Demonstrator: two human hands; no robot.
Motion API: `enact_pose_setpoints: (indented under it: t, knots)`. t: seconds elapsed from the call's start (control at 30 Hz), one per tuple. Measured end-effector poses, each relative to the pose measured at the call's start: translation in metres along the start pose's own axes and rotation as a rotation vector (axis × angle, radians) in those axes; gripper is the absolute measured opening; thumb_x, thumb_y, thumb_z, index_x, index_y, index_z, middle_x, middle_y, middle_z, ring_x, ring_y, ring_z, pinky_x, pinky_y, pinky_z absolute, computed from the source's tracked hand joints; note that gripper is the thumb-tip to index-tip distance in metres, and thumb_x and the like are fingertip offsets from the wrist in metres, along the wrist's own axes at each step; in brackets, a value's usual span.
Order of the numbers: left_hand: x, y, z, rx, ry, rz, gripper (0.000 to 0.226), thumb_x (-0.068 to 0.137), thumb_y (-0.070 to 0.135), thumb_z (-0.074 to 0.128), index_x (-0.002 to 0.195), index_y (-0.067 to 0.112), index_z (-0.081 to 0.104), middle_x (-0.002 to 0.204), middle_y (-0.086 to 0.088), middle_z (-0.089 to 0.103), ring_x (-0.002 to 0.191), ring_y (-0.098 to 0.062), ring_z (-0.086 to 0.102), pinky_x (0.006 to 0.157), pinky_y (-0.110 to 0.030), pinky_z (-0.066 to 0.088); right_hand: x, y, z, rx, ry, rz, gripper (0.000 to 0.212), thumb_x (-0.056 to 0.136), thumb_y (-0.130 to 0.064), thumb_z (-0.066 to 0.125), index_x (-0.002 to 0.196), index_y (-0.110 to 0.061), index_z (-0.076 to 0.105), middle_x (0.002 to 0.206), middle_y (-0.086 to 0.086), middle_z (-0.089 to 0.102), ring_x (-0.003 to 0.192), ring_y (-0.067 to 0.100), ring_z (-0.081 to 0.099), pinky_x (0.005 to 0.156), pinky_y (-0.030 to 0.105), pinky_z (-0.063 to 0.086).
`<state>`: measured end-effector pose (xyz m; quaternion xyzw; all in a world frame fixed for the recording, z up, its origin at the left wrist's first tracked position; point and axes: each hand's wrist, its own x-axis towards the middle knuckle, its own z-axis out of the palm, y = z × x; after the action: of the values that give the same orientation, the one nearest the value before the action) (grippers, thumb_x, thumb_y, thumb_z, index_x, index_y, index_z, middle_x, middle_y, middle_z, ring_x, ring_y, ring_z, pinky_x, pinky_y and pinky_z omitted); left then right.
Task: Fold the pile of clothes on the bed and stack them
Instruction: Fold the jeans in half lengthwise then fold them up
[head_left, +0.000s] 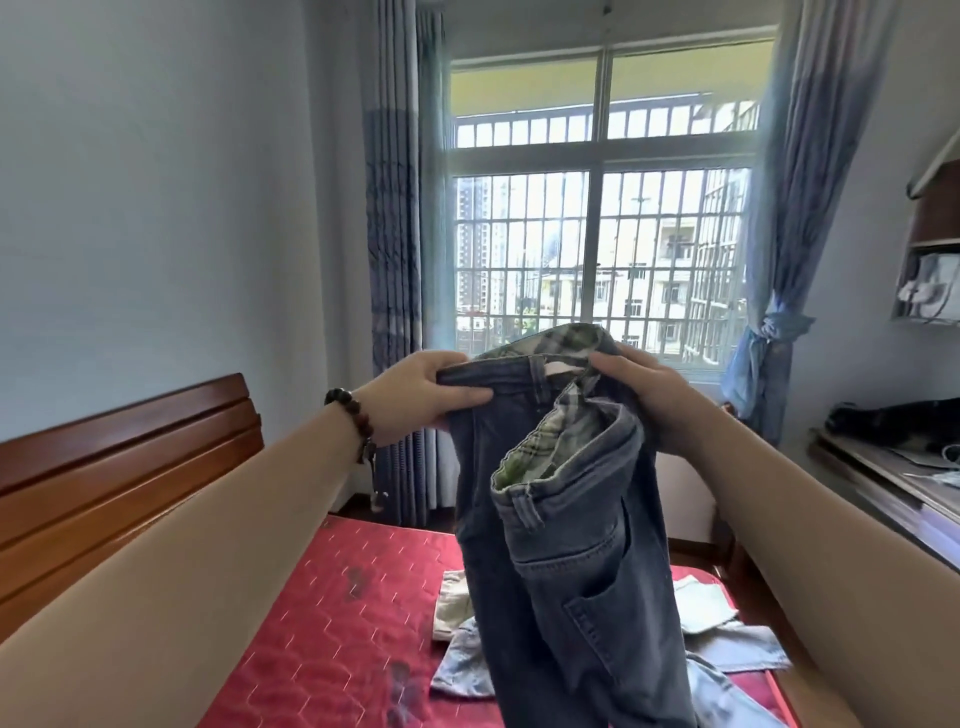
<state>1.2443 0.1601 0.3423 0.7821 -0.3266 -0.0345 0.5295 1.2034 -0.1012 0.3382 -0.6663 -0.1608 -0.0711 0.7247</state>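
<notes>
I hold up a pair of dark blue jeans (566, 561) with a green plaid lining in front of me, above the bed. My left hand (421, 392) pinches the waistband at its left end. My right hand (644, 395) grips the waistband at the right, where it folds over and shows the lining. The legs hang down out of view at the bottom. Below and behind the jeans, a small pile of pale clothes (727, 623) lies on the red mattress (332, 623), light denim and cream pieces, partly hidden by the jeans.
A wooden headboard (119, 467) runs along the left of the bed. A barred window (597, 249) with blue curtains faces me. A desk (883, 478) with a dark bag and a wall shelf stand on the right.
</notes>
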Motion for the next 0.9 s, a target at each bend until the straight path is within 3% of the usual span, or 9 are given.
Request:
enact_pose_setpoints:
  t: [0.1,0.23,0.4,0.5,0.6,0.67,0.73,0.83,0.9]
  knots:
    - [0.019,0.022,0.013,0.138,0.142,0.093,0.008,0.089,0.012,0.066,0.092,0.006,0.061,0.077,-0.001,0.065,0.062,-0.005,0.063,0.055,-0.018,0.051,0.003,-0.002,-0.019,-0.132,0.074,0.047,0.009,0.085,-0.015,0.065,0.093,-0.012,0.069,0.084,0.01,0.07,0.074,0.023,0.066,0.07,0.033,0.056]
    - [0.057,0.036,0.032,0.311,0.311,0.15,0.019,0.088,0.02,0.07,0.095,0.003,0.063,0.081,-0.003,0.063,0.07,-0.012,0.058,0.057,-0.015,0.047,0.007,0.004,-0.037,-0.397,0.13,0.149,0.014,0.089,-0.002,0.053,0.091,-0.012,0.062,0.09,0.008,0.063,0.089,0.022,0.057,0.091,0.04,0.048]
    - [0.091,0.046,0.044,0.323,0.462,0.165,0.022,0.09,0.02,0.066,0.105,0.004,0.061,0.09,-0.001,0.063,0.078,-0.014,0.06,0.055,-0.009,0.043,0.0,0.031,-0.047,-0.686,0.152,0.231,0.023,0.085,-0.009,0.054,0.105,-0.018,0.061,0.092,0.005,0.067,0.082,0.02,0.061,0.073,0.034,0.054]
    - [0.097,0.054,0.037,0.332,0.534,0.144,0.023,0.09,0.02,0.066,0.105,0.004,0.059,0.098,-0.006,0.065,0.087,-0.021,0.063,0.069,-0.026,0.052,-0.011,0.048,-0.054,-0.607,0.102,0.307,0.02,0.088,-0.022,0.063,0.107,-0.018,0.063,0.095,0.005,0.071,0.085,0.019,0.067,0.081,0.037,0.056]
    - [0.095,0.059,0.023,0.361,0.631,0.171,0.023,0.089,0.024,0.067,0.101,0.006,0.058,0.097,-0.005,0.063,0.088,-0.02,0.06,0.073,-0.028,0.049,-0.022,0.069,-0.059,-0.643,0.059,0.312,0.019,0.078,-0.023,0.073,0.096,-0.015,0.072,0.091,0.008,0.075,0.079,0.019,0.069,0.082,0.038,0.058]
    - [0.093,0.059,0.012,0.344,0.682,0.18,0.028,0.087,0.026,0.069,0.1,0.004,0.059,0.099,-0.008,0.065,0.091,-0.023,0.062,0.081,-0.037,0.053,-0.026,0.082,-0.061,-0.632,0.039,0.302,0.025,0.07,-0.029,0.076,0.089,-0.014,0.074,0.092,0.014,0.074,0.075,0.018,0.065,0.077,0.038,0.055]
    - [0.088,0.058,0.001,0.35,0.726,0.173,0.032,0.085,0.028,0.071,0.101,0.003,0.06,0.099,-0.012,0.066,0.092,-0.026,0.063,0.084,-0.043,0.054,-0.029,0.09,-0.063,-0.612,0.03,0.325,0.028,0.076,-0.04,0.077,0.09,-0.016,0.073,0.09,0.012,0.071,0.074,0.015,0.061,0.071,0.033,0.05]
    - [0.079,0.051,-0.019,0.318,0.81,0.135,0.032,0.084,0.03,0.071,0.097,0.003,0.058,0.097,-0.013,0.066,0.09,-0.029,0.063,0.084,-0.046,0.053,-0.035,0.097,-0.067,-0.472,-0.057,0.381,0.064,0.069,-0.074,0.066,0.113,-0.027,0.064,0.105,-0.002,0.07,0.092,0.011,0.066,0.079,0.033,0.05]
    - [0.073,0.046,-0.032,0.252,0.871,0.103,0.029,0.083,0.029,0.072,0.093,0.006,0.057,0.092,-0.012,0.064,0.089,-0.029,0.064,0.081,-0.044,0.054,-0.038,0.101,-0.063,-0.391,-0.155,0.379,0.075,0.063,-0.07,0.07,0.128,-0.038,0.05,0.118,-0.011,0.065,0.104,0.006,0.064,0.087,0.03,0.05]
